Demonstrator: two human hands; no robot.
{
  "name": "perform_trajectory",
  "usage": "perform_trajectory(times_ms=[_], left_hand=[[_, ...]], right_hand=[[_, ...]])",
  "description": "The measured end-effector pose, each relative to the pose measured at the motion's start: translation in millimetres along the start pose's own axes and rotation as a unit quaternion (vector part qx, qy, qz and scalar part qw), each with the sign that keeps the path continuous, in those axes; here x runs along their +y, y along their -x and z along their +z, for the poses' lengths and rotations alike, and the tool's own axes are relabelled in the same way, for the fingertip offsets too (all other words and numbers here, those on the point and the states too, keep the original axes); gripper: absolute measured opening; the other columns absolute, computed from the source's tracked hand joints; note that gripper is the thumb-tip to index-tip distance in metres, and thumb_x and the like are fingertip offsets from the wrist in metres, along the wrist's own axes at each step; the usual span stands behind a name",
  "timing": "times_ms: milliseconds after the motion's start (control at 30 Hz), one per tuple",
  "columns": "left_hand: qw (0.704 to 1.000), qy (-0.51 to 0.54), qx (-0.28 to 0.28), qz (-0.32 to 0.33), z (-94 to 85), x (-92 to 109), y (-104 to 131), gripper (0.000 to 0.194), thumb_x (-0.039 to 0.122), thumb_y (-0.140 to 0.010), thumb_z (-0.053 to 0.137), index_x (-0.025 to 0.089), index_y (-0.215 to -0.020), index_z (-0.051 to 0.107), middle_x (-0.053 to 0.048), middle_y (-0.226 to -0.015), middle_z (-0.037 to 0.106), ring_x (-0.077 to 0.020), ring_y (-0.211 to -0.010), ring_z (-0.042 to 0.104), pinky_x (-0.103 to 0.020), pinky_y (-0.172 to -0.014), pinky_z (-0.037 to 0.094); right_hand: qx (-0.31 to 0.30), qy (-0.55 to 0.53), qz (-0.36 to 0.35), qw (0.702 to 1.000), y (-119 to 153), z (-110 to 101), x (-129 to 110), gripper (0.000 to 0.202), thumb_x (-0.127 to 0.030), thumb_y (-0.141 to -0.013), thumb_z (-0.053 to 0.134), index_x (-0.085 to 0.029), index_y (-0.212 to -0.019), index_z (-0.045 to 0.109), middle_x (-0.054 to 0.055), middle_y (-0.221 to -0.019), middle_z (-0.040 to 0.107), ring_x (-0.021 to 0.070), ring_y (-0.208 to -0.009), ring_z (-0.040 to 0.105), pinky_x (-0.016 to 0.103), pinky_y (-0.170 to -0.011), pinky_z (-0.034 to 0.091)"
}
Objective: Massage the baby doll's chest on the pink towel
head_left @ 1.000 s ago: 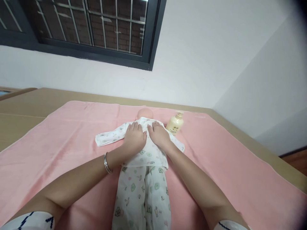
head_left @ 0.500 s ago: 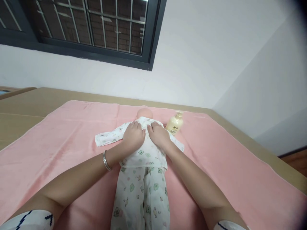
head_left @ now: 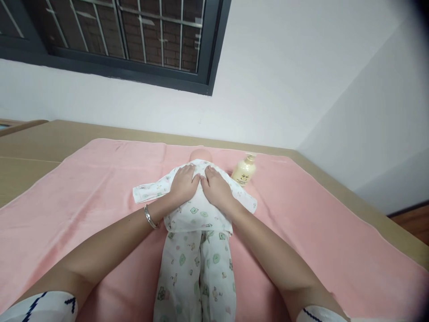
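A baby doll in a white long-sleeved top (head_left: 200, 210) and matching trousers (head_left: 196, 273), both printed with small green figures, lies stretched out before me. Its bald head (head_left: 200, 155) points away; whether it is face up or face down I cannot tell. My left hand (head_left: 183, 182) rests flat on the left of the doll's upper torso, fingers extended. On the other side my right hand (head_left: 217, 187) lies flat as well, the two thumbs nearly meeting at the middle. A silver bangle (head_left: 150, 217) circles my left wrist.
Beside the doll's right-hand sleeve, a pale yellow pump bottle (head_left: 244, 171) leans on the pink cloth (head_left: 100, 188). That cloth covers a wooden surface (head_left: 77, 129), with a white wall (head_left: 261, 89) and a barred window (head_left: 134, 40) behind.
My hands have flattened out, with fingers straighter and lying further along the doll's upper torso. Both shifted slightly left. The bottle stays where it was.
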State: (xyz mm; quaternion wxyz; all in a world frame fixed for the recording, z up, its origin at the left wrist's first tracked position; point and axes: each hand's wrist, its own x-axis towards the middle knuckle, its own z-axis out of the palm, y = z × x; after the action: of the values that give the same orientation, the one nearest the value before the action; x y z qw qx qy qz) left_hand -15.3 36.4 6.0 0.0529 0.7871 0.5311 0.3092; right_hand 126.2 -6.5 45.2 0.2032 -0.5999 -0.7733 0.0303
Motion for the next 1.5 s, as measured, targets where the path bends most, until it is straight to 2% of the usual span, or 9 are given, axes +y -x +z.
perform_trajectory(times_ms=[133, 433, 600, 733, 833, 1033, 1267, 1367, 1500], left_hand=[[1.0, -0.002, 0.007, -0.002, -0.1, 3.1, 2.4, 0.046, 0.032, -0.1, 0.034, 0.009, -0.134, 0.054, -0.016, -0.141, 0.058, -0.0281, -0.133, 0.051, -0.042, -0.116, 0.035], [0.999, -0.045, -0.002, -0.03, -7.1, 20.8, 17.3, 0.048, 0.031, -0.099, 0.033, 0.008, -0.138, 0.05, -0.02, -0.145, 0.054, -0.0315, -0.139, 0.045, -0.047, -0.115, 0.035], [0.998, -0.02, -0.029, -0.042, -11.8, 11.6, 5.1, 0.048, 0.034, -0.099, 0.035, 0.008, -0.136, 0.053, -0.019, -0.146, 0.053, -0.03, -0.14, 0.046, -0.045, -0.117, 0.034], [0.997, 0.019, -0.046, -0.057, -16.1, 4.4, -4.6, 0.048, 0.036, -0.098, 0.035, 0.011, -0.132, 0.056, -0.017, -0.14, 0.059, -0.029, -0.131, 0.054, -0.043, -0.111, 0.04], [0.998, -0.004, -0.04, -0.051, -14.7, 11.2, 2.1, 0.048, 0.036, -0.098, 0.034, 0.01, -0.132, 0.055, -0.019, -0.14, 0.059, -0.03, -0.132, 0.053, -0.045, -0.111, 0.039], [0.999, -0.036, -0.016, -0.017, -6.2, 25.5, 20.4, 0.054, 0.034, -0.098, 0.036, 0.006, -0.143, 0.045, -0.022, -0.152, 0.045, -0.0345, -0.144, 0.037, -0.051, -0.116, 0.031], [0.997, 0.003, -0.047, -0.053, -12.6, 1.6, -3.5, 0.048, 0.033, -0.099, 0.032, 0.01, -0.134, 0.055, -0.018, -0.141, 0.058, -0.0279, -0.134, 0.052, -0.042, -0.114, 0.038], [0.998, -0.023, -0.029, -0.047, -11.1, 9.7, 4.3, 0.049, 0.033, -0.099, 0.031, 0.008, -0.135, 0.053, -0.019, -0.142, 0.057, -0.0301, -0.135, 0.05, -0.046, -0.114, 0.037], [0.999, -0.038, -0.023, -0.029, -10.7, 29.2, 22.0, 0.052, 0.033, -0.099, 0.034, 0.009, -0.143, 0.047, -0.018, -0.153, 0.046, -0.0337, -0.145, 0.036, -0.054, -0.119, 0.026]], right_hand=[[0.015, -0.019, -0.005, 1.0, -10.2, 10.5, 16.1, 0.053, -0.037, -0.104, 0.033, -0.006, -0.144, 0.047, 0.018, -0.151, 0.047, 0.0263, -0.143, 0.039, 0.039, -0.12, 0.026], [0.023, -0.017, -0.014, 0.999, -10.2, 12.3, 18.4, 0.052, -0.034, -0.102, 0.034, -0.006, -0.144, 0.047, 0.017, -0.15, 0.048, 0.0258, -0.142, 0.04, 0.039, -0.12, 0.026], [-0.002, 0.015, 0.0, 1.0, -1.0, 8.2, 3.0, 0.056, -0.032, -0.103, 0.03, 0.001, -0.147, 0.042, 0.022, -0.154, 0.042, 0.0298, -0.145, 0.036, 0.043, -0.121, 0.023], [-0.024, 0.036, -0.023, 0.999, 10.4, 2.4, -12.0, 0.056, -0.03, -0.1, 0.037, 0.0, -0.147, 0.042, 0.021, -0.156, 0.038, 0.0297, -0.148, 0.03, 0.042, -0.122, 0.022], [-0.025, 0.016, -0.026, 0.999, 5.2, -1.0, -5.2, 0.052, -0.026, -0.099, 0.035, -0.004, -0.144, 0.047, 0.018, -0.155, 0.042, 0.026, -0.147, 0.033, 0.039, -0.121, 0.024], [-0.004, -0.033, -0.034, 0.999, -16.1, 0.7, 21.8, 0.045, -0.028, -0.103, 0.028, -0.01, -0.131, 0.058, 0.015, -0.141, 0.058, 0.0223, -0.133, 0.049, 0.035, -0.114, 0.033], [-0.036, 0.034, -0.027, 0.998, 8.5, 4.5, -9.2, 0.056, -0.031, -0.101, 0.036, -0.004, -0.149, 0.04, 0.019, -0.159, 0.034, 0.0305, -0.149, 0.027, 0.044, -0.122, 0.02], [-0.037, 0.016, -0.034, 0.999, 5.4, 2.0, -5.1, 0.053, -0.024, -0.099, 0.034, -0.005, -0.148, 0.043, 0.018, -0.158, 0.037, 0.0279, -0.149, 0.029, 0.042, -0.122, 0.022], [-0.011, -0.03, -0.021, 0.999, -13.8, -0.1, 17.6, 0.049, -0.024, -0.1, 0.031, -0.008, -0.141, 0.051, 0.015, -0.151, 0.047, 0.0224, -0.143, 0.041, 0.036, -0.119, 0.028]])
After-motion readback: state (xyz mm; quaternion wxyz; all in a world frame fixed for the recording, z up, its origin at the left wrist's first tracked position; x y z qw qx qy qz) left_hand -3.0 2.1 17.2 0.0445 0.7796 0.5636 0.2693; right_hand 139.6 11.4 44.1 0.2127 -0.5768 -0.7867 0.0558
